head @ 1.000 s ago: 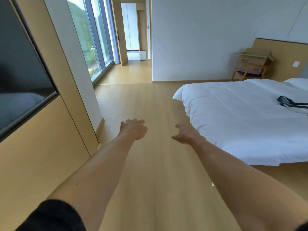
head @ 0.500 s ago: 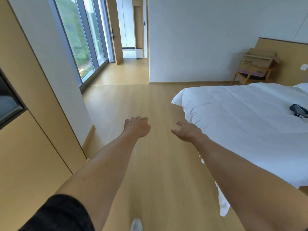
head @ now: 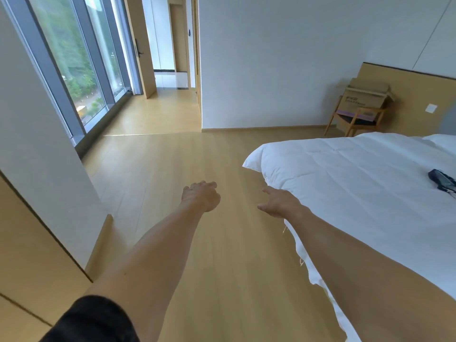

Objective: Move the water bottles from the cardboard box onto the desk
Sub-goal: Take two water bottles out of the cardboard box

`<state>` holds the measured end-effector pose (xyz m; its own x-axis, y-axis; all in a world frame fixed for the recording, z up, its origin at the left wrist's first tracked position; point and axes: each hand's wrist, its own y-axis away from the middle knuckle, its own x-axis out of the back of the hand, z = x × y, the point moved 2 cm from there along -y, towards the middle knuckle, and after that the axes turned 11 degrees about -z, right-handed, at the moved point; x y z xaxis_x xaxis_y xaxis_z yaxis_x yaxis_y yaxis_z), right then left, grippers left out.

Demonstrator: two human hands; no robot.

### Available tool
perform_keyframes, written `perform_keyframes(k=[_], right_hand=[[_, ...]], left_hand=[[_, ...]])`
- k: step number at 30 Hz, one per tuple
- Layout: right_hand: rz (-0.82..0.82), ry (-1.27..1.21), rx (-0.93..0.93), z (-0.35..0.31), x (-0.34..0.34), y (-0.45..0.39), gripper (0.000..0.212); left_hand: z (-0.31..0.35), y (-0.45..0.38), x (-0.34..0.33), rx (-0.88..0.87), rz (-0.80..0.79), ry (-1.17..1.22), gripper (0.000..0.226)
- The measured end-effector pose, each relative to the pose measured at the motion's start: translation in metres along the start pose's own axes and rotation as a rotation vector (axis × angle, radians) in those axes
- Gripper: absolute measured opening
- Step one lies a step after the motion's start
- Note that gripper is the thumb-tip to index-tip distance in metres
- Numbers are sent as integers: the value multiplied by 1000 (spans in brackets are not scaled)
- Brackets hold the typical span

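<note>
Left hand point(head: 201, 195) loosely curled, right hand point(head: 280, 203) relaxed — both empty, touching nothing

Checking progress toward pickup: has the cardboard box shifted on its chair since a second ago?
No. The cardboard box sits on the same wooden chair against the headboard panel; only the camera moved.

Left hand point(head: 201, 195): stretched forward over the wooden floor point(head: 222, 267), fingers loosely curled, holding nothing.
Right hand point(head: 278, 203): extended, relaxed, just beside the bed point(head: 370, 181).
Cardboard box point(head: 365, 101): flaps up, on a wooden chair point(head: 355, 119) in the far corner.
</note>
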<state>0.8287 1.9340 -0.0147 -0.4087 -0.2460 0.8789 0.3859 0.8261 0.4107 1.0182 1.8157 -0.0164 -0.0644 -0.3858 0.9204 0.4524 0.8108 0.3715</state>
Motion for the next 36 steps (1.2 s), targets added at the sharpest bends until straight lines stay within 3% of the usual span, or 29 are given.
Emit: perform_keyframes(k=[13,23,36], right_hand=[[-36,4,44,-38,60,-203,66],[-88,-19,92,-45,152,-396,65],[-108,-12,73,-44,215,-576,61]], left_hand=[[-23,-186,65,26,12,1,49],[-14,-365,165,91,4,57,56],[14,-560,216,-6,-41,59,56]])
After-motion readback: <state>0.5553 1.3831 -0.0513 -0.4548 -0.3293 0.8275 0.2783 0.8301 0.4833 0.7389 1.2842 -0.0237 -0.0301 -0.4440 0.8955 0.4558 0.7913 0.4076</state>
